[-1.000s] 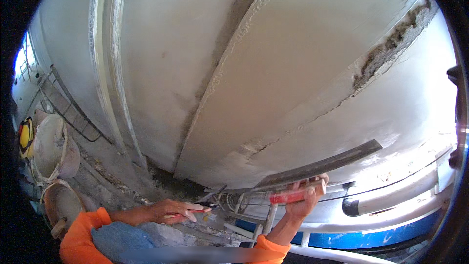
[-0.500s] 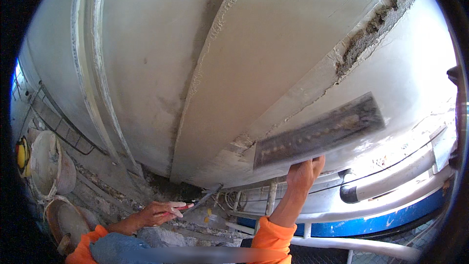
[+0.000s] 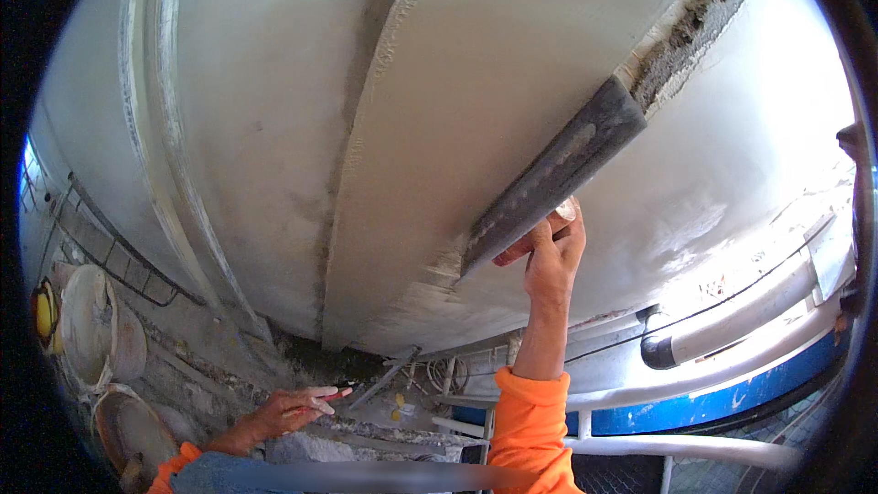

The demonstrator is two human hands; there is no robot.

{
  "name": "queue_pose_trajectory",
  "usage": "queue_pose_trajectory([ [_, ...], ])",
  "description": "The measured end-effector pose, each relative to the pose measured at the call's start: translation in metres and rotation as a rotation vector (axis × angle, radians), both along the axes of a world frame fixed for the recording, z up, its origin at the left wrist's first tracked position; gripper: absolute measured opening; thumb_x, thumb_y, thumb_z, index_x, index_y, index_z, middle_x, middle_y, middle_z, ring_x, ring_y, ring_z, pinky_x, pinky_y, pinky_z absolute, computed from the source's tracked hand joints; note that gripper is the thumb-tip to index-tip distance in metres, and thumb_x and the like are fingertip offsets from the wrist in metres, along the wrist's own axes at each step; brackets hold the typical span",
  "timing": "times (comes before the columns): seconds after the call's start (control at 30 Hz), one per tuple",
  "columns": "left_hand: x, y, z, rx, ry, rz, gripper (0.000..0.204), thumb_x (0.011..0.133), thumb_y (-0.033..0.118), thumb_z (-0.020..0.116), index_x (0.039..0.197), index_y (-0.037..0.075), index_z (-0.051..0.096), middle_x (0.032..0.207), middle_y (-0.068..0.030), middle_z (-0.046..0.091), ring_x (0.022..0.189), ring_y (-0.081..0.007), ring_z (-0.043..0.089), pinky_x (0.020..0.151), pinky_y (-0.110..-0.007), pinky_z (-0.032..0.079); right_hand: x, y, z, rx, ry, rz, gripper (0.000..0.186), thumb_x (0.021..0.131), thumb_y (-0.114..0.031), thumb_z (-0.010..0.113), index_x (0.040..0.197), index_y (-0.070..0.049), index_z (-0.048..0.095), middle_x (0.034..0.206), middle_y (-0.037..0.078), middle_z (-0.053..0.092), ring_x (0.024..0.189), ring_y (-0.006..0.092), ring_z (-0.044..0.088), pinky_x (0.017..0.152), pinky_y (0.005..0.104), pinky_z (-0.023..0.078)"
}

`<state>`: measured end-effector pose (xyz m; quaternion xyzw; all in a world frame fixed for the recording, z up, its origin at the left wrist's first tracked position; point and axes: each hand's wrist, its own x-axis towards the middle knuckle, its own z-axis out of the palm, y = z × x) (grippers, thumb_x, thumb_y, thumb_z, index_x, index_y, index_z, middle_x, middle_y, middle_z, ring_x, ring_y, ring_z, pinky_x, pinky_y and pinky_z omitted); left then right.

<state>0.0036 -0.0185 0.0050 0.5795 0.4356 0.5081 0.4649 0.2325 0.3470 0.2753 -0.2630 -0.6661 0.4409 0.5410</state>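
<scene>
My right hand (image 3: 551, 261) grips the handle of a long rectangular plastering trowel (image 3: 560, 169). Its dark blade is tilted steeply and lies along the edge of the wall's broad plastered strip (image 3: 457, 101). Just past the blade's upper end runs a rough grey band of mortar (image 3: 700, 32). My left hand (image 3: 291, 412), lower down and well off the wall, is closed round a slim tool with a red handle (image 3: 340, 394); what kind of tool it is I cannot make out.
At the lower left stand a whitish bucket (image 3: 87, 325) and a round container of grey material (image 3: 137, 425). White railings (image 3: 677, 446), a thick white pipe (image 3: 741, 320) and a blue band (image 3: 704, 410) lie at the lower right. Rubble covers the ground below.
My right hand has moved up with the trowel, whose blade has turned steeper and come against the strip's edge. My left hand has shifted slightly, still holding the red-handled tool.
</scene>
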Motion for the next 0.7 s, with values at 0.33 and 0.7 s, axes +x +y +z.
queue_pose_trajectory([
  [0.33, 0.000, -0.002, 0.004, 0.047, -0.100, 0.019, 0.019, 0.098, -0.001, 0.070, 0.115, 0.005, 0.076, 0.150, -0.0176, 0.061, 0.139, -0.0316, 0.060, 0.111, -0.042, 0.053, -0.012, -0.001, -0.004, 0.109, 0.055, -0.001, 0.037, 0.099, -0.011, 0.073, 0.131, 0.001, 0.060, 0.117, 0.006, 0.070, 0.105, 0.0149, 0.067, 0.095, 0.0314, 0.051],
  [0.7, -0.005, -0.004, 0.006, 0.018, 0.000, 0.039, 0.021, 0.096, 0.001, 0.073, 0.116, 0.007, 0.075, 0.151, -0.0143, 0.060, 0.133, -0.0326, 0.064, 0.105, -0.043, 0.058, -0.012, 0.001, -0.013, 0.126, -0.028, -0.024, 0.044, 0.102, -0.013, 0.072, 0.139, 0.003, 0.052, 0.123, 0.010, 0.068, 0.111, 0.0184, 0.067, 0.100, 0.0339, 0.053],
])
